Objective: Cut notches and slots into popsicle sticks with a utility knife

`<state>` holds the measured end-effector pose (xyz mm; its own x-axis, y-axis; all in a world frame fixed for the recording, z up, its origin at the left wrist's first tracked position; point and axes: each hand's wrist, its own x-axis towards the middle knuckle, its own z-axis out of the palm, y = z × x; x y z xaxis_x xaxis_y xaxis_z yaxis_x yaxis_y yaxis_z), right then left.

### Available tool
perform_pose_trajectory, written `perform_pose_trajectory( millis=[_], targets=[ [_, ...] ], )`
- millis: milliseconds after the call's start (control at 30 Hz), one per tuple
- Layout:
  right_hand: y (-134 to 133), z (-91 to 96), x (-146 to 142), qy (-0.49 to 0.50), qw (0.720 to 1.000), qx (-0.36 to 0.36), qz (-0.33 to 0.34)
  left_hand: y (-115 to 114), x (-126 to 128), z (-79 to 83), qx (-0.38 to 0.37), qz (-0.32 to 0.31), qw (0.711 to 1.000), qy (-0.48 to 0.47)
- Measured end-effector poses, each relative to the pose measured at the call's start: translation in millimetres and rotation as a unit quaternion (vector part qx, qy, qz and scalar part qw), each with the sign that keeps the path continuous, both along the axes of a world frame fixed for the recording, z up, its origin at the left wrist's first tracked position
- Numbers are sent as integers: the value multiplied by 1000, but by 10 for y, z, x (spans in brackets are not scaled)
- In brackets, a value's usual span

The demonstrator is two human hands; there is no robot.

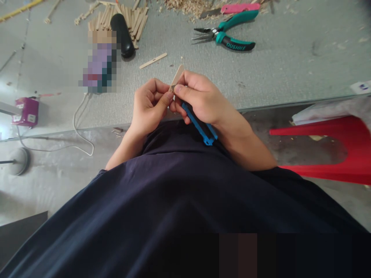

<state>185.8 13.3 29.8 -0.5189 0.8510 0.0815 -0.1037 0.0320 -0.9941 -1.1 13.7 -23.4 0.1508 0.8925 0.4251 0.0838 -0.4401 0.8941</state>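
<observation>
My left hand is closed, pinching a wooden craft stick between thumb and fingers near the table's front edge. The stick tilts up and to the right, its rounded end showing above the fingers. My right hand is wrapped round a blue utility knife, whose handle end sticks out below the palm. Its thumb and forefinger press at the stick, where a small bit of grey blade seems to show. The lower part of the stick is hidden by the fingers.
Beyond the hands lie a loose stick, green-handled pliers, a pink-handled knife, wood shavings and a stick pile with a black case. A red stool stands at right; a white cable hangs over the edge.
</observation>
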Motion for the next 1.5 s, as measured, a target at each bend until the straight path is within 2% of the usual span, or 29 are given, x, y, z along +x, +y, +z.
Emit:
perform_pose_trajectory(
  millis=[233, 433, 600, 733, 900, 1133, 1267, 1500],
  targets=[
    [60, -90, 5, 31, 998, -11, -56, 54, -21, -34, -5, -7, 1000, -21],
    [41, -75, 4, 7, 1000, -3, -3, 51, 17, -21, 4, 7, 1000, -27],
    [42, -31, -15, 16, 1000, -9, 0, -3, 58, 48, 18, 9, 999, -37],
    [54, -50, -39, 34, 999, -15, -3, -40, 46, 138, -16, 15, 1000, -18],
    [72, -84, -33, 70, 996, -22, -53, -47, 9, 177, -46, 22, 999, 8],
    [51, -89, -28, 66, 996, -2, -60, -27, 24, 157, -46, 35, 998, -15],
    [54, -130, -41, 37, 998, 14, -39, -17, 11, 150, -44, 49, 998, 4],
    [47, -216, -83, 39, 996, 50, -66, -28, -2, 179, -54, 65, 996, 40]
  ],
)
